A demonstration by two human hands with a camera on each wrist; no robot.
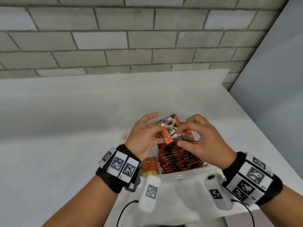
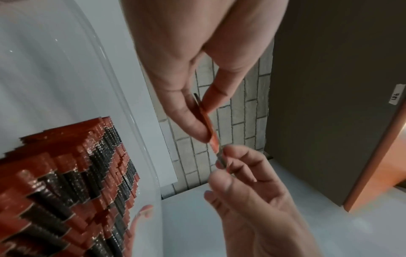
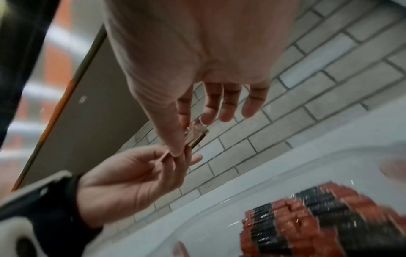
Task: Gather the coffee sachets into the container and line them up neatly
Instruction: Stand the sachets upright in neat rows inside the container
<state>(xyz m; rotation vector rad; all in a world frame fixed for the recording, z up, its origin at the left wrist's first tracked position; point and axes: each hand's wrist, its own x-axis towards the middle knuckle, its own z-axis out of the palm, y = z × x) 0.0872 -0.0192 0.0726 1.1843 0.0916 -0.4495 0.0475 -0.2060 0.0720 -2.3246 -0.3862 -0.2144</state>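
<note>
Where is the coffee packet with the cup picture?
In the head view, the sachet is mid-frame, pinched between the left hand and right hand, above the rows of sachets.

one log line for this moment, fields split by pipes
phase: placing sachet | left hand: pinches held sachet | right hand: pinches same sachet | container: clear, row of sachets standing inside | spare sachet: flat beside row

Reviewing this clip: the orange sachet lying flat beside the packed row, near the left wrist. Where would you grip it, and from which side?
Probably by its near short edge, coming from above on the left. The flat sachet lies label up, apart from the packed row on its right, inside the clear container. The left hand and right hand both pinch the raised sachet, so one must let go first.
</note>
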